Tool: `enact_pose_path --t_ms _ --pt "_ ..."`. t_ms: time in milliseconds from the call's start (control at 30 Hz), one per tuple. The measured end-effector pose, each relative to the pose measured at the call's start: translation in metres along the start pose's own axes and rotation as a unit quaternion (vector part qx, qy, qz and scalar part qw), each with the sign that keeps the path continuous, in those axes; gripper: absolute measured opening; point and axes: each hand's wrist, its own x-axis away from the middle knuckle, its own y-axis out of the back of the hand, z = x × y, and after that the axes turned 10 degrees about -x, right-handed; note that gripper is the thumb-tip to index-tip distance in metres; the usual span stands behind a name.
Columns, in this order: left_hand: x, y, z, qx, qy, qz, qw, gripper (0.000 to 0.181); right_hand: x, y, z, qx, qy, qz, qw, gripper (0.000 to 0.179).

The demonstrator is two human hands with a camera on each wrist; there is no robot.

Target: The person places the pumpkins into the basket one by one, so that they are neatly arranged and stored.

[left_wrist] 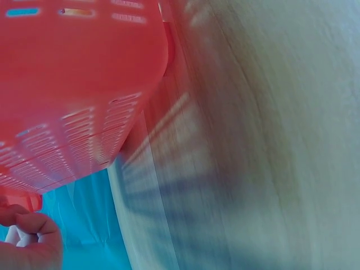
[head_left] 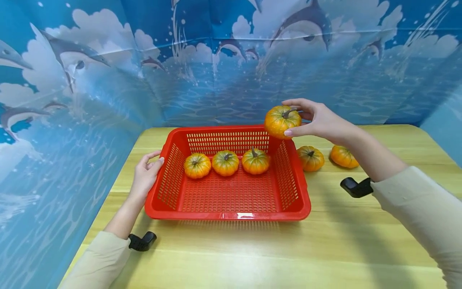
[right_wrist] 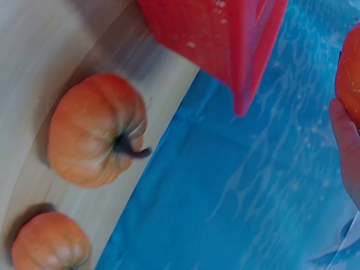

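A red perforated plastic basket (head_left: pixel 227 215) stands on the table with three small orange pumpkins (head_left: pixel 225 163) in a row along its back half. My left hand (head_left: pixel 146 174) grips the basket's left rim, thumb on top; in the left wrist view its curled fingers (left_wrist: pixel 39 233) show beside the basket wall. Above the basket's back right corner, my right hand (head_left: pixel 315 118) holds another pumpkin (head_left: pixel 279 122) between thumb and fingers, its stem pointing up and right. At the right wrist view's edge, only part of this held pumpkin (right_wrist: pixel 351 79) shows.
Right of the basket, two more pumpkins lie on the wooden table (head_left: pixel 249 257): one close to the basket wall (head_left: pixel 310 158), the other farther right (head_left: pixel 343 156), partly behind my right forearm. A blue dolphin-print curtain (head_left: pixel 231 88) hangs behind and at the sides.
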Motion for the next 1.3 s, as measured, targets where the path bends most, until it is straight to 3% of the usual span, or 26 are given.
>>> enact_pose_path --t_ms 233,533,1033,1300 --pt "0.0 0.0 0.0 0.007 -0.005 0.0 1.0 0.044 -0.013 -0.018 0.008 -0.033 0.005 0.033 0.9989 0.071" --pt "0.001 0.001 0.0 0.001 -0.006 -0.001 1.0 0.044 -0.028 -0.043 0.015 -0.039 0.01 0.076 0.9963 0.072" --pt "0.001 0.0 0.0 0.004 -0.001 0.007 1.0 0.047 -0.044 -0.089 0.016 -0.01 0.031 0.158 0.9869 0.072" --pt "0.001 0.001 0.0 0.0 -0.005 0.008 1.0 0.046 -0.048 -0.109 0.016 0.023 0.045 0.183 0.9819 0.071"
